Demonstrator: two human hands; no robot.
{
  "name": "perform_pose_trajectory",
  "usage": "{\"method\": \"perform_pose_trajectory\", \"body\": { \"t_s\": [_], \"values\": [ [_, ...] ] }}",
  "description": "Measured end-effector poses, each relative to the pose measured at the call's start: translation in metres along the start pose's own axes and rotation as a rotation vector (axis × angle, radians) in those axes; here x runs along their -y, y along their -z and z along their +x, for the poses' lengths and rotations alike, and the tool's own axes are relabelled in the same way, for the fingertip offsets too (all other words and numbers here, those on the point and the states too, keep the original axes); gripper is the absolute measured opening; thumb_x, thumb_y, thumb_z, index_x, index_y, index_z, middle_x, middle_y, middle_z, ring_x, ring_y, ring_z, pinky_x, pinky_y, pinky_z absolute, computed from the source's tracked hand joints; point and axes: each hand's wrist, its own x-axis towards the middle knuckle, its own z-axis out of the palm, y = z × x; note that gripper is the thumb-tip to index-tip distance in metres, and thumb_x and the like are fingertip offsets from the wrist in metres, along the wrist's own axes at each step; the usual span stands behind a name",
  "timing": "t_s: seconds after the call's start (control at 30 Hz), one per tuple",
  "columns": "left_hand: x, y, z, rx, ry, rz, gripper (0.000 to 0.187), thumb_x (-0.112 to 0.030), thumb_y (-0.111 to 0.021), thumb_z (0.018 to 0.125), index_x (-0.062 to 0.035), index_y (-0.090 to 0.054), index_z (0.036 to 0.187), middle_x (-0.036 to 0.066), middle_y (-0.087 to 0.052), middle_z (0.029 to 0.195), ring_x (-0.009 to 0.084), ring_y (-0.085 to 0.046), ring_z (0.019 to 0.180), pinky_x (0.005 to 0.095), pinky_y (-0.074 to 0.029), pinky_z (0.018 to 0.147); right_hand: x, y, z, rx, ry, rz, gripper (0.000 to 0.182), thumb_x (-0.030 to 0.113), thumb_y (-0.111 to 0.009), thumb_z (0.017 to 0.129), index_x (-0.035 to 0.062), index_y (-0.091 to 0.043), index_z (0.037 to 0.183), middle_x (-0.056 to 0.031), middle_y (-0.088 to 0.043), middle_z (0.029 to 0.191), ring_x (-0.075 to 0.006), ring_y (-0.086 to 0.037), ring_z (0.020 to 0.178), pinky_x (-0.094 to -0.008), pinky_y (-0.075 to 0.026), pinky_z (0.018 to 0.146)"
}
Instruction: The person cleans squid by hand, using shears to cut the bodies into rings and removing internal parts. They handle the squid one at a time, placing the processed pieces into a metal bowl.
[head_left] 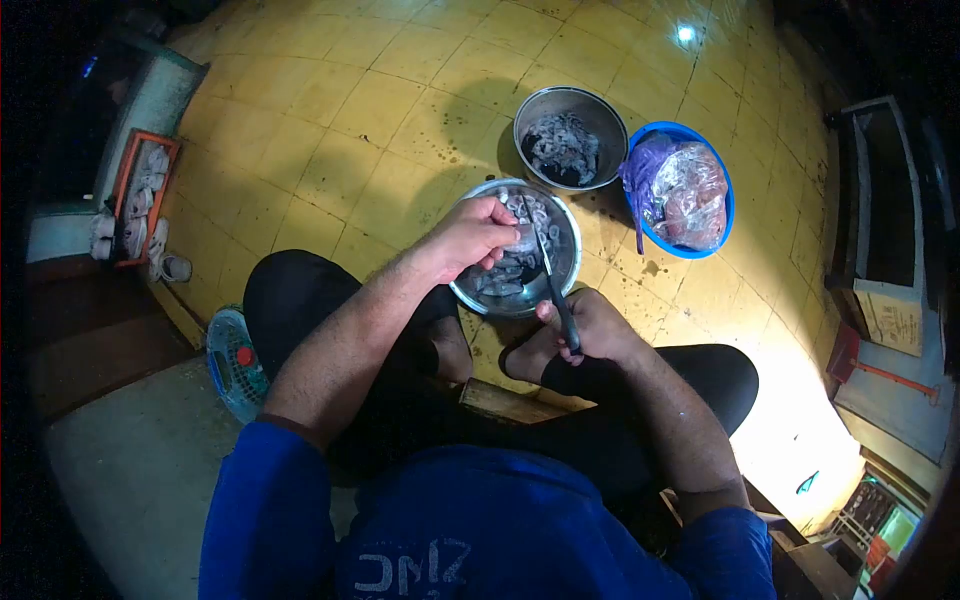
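My right hand [597,328] is closed around the black handle of a knife [546,262], its narrow blade pointing up and away over a metal bowl [468,293]. Above the same bowl, my left hand [478,238] pinches a pale, translucent piece of squid [523,240] against the blade. Cut squid rings [540,213] lie in the far part of the bowl, and larger greyish squid pieces [500,283] lie in the near part. My fingers and the held piece hide some of the bowl's contents.
Beyond the bowl stands a metal pot [520,145] with pale pieces in dark liquid. Beside it, a blue basin [731,195] holds plastic bags [692,190]. A basket [232,370] sits by my left knee, and a shoe rack [128,205] stands left on the yellow tiled floor [330,130].
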Motion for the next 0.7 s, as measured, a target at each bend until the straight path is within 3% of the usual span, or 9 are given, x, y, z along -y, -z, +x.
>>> {"method": "perform_pose_trajectory", "body": {
  "t_s": [0.1, 0.23, 0.3, 0.5, 0.7],
  "values": [
    [-0.002, -0.002, -0.002, -0.021, 0.016, 0.048, 0.016, -0.006, -0.064, 0.085, -0.0042, -0.052, 0.095, 0.003, -0.054, 0.08, 0.0072, -0.049, 0.058, 0.0209, -0.04, 0.046, 0.001, 0.003, -0.001, -0.01, 0.012, 0.062, 0.071, 0.067, -0.049, 0.085, 0.0014, -0.054, 0.059, -0.0059, -0.056, 0.052, -0.0143, -0.055, 0.044, -0.0275, -0.046, 0.045],
    [-0.007, -0.003, -0.002, -0.041, -0.025, -0.027, 0.018, -0.008, -0.065, 0.085, -0.0048, -0.051, 0.096, 0.002, -0.055, 0.08, 0.007, -0.05, 0.058, 0.0211, -0.041, 0.046, 0.001, 0.003, 0.0, -0.029, 0.006, 0.032, 0.076, 0.073, -0.044, 0.084, 0.0004, -0.057, 0.062, -0.0054, -0.056, 0.052, -0.0151, -0.058, 0.048, -0.0282, -0.047, 0.049],
    [-0.01, -0.006, -0.005, -0.144, -0.04, -0.137, 0.019, -0.008, -0.066, 0.084, -0.0056, -0.051, 0.096, 0.002, -0.055, 0.08, 0.0068, -0.051, 0.058, 0.0214, -0.042, 0.046, 0.001, 0.001, -0.001, -0.035, 0.055, 0.045, 0.082, 0.076, -0.039, 0.083, -0.0007, -0.059, 0.063, -0.0065, -0.057, 0.053, -0.0167, -0.059, 0.053, -0.0295, -0.048, 0.053],
    [-0.005, -0.007, -0.002, -0.071, -0.055, -0.087, 0.017, -0.007, -0.066, 0.084, -0.0062, -0.051, 0.092, 0.002, -0.056, 0.079, 0.0067, -0.051, 0.058, 0.0216, -0.042, 0.046, -0.01, -0.004, 0.009, -0.04, 0.162, -0.15, 0.08, 0.074, -0.037, 0.086, 0.0007, -0.059, 0.06, -0.0072, -0.058, 0.053, -0.0182, -0.06, 0.054, -0.0315, -0.047, 0.055],
    [-0.003, -0.004, -0.001, -0.045, -0.107, -0.126, 0.017, -0.006, -0.066, 0.084, -0.0058, -0.05, 0.091, 0.002, -0.056, 0.078, 0.0071, -0.05, 0.057, 0.0224, -0.04, 0.046, -0.003, -0.005, 0.004, -0.057, 0.055, -0.155, 0.078, 0.073, -0.041, 0.085, 0.0016, -0.058, 0.057, -0.0064, -0.058, 0.053, -0.0159, -0.059, 0.05, -0.0306, -0.047, 0.052]
  ]
}}
